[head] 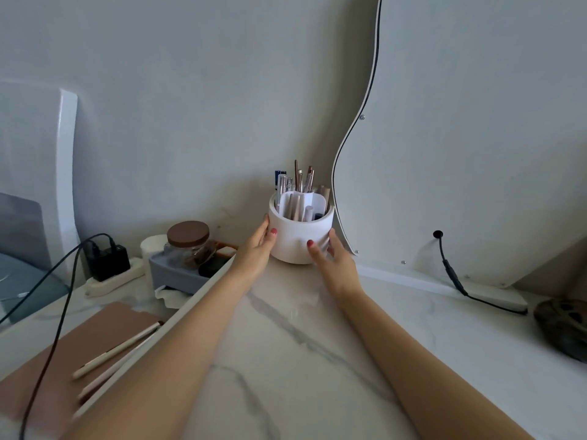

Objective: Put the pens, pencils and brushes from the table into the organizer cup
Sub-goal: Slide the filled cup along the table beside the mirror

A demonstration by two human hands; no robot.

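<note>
The white round organizer cup (297, 241) stands on the marble table (317, 360) near the wall, next to the wavy mirror. Several pens, pencils and brushes (298, 182) stick upright out of its compartments. My left hand (255, 249) holds the cup's left side and my right hand (333, 258) holds its right side, thumbs on the front. Two pale pens (117, 352) lie on a brown notebook (79, 350) on the lower surface at the left.
A wavy-edged mirror (476, 138) leans on the wall at the right with a black cable (451, 271). At the left are a grey tray (178, 274) with a brown-lidded glass jar (187, 242), a power strip (111, 276) with black chargers, and a dark stone-like object (562, 325) far right.
</note>
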